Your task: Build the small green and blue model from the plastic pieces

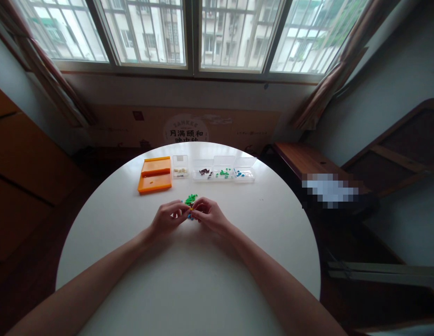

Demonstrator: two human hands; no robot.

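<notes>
My left hand and my right hand meet above the middle of the round table, fingertips pinched together. A tiny yellow piece is between them, gripped by both hands. Just behind the fingertips is a cluster of small bright green pieces. Bits of blue show below and between the fingers. The hands partly cover this cluster, so I cannot tell whether the green, blue and yellow parts are joined.
On the white table, an open orange case stands at the back left. Beside it is a clear box of cream-coloured bits. Further right, open clear boxes hold dark, green and blue pieces. A wooden bench stands beyond the table at right.
</notes>
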